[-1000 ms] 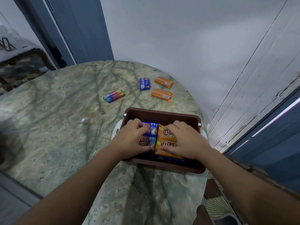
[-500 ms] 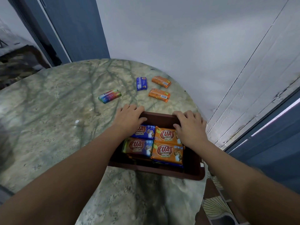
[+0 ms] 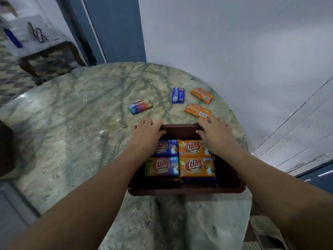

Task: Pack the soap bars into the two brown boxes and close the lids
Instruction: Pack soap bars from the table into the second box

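We see a brown box (image 3: 185, 188) in the lower centre of the frame, standing open on a round marbled tabletop (image 3: 72, 123). Its top layer holds four wrapped soap bars in a two-by-two block: a blue bar (image 3: 166, 147) at the upper left of the block, an orange bar (image 3: 192, 147) to its right, a green-and-blue bar (image 3: 162, 166) below the blue one, and a second orange bar (image 3: 197, 167) at the lower right; the dark edges of further bars show beneath them. We find the left hand (image 3: 146, 134) on the box's far left corner, its fingers curled over the rim and its thumb pressed against the inside of the far wall. The right hand (image 3: 215, 131) grips the far right corner in the same way, with its fingers over the rim and its thumb inside. Above the box in the frame, four more bars lie loose on the tabletop: a multicoloured bar (image 3: 140, 106) at centre left, a small blue bar (image 3: 178, 95) above the box, and two orange bars, one farther (image 3: 202, 95) and one nearer (image 3: 197, 110), the nearer lying just beside the right hand's fingertips. We note a pale wall (image 3: 234, 42) behind the tabletop and a blue door frame (image 3: 115, 27) at the upper left.
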The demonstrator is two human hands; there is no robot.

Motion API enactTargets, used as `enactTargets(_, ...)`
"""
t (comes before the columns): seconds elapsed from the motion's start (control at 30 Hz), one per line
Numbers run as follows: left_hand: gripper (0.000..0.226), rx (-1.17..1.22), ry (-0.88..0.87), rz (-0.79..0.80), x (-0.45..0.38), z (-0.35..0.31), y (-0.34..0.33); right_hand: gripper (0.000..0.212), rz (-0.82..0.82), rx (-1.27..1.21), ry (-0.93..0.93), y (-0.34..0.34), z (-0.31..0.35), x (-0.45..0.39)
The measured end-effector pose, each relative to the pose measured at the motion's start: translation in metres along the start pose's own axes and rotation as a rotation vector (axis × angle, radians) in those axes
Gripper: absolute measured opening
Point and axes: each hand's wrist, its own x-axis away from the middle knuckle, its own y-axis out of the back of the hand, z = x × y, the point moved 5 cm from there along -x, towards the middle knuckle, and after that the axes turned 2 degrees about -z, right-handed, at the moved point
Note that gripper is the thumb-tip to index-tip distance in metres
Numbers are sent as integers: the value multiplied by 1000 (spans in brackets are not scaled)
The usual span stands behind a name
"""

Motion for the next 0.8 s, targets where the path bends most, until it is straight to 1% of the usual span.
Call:
enactTargets(0.17,28,-6,81,-7,-19,16,0,29,11,11,82,-8,8,-42)
enactTargets(0.27,29,-15,89,4,-27,18,0,29,17,25,92,-10,7,-53)
enactTargets(0.4,28,-44,62,-28,-29,19,-2,30,-7,28,91,-11,6,-54)
enactTargets(0.6,30,-49,50,-7,-28,21,-4,32,25,12,84,-12,6,-53)
enactTargets(0.67,39,-56,55,51,-29,20,-1,36,23,22,80,-8,8,-54)
enactTargets(0.7,51,-50,69,98,-32,19,4,44,13,12,81,-4,11,-55)
enactTargets(0.77,82,16,127,189,-42,13,16,69,8,-31,81,5,18,-62)
enactTargets(0.8,94,50,157,211,-49,10,21,79,32,-44,72,8,22,-67)
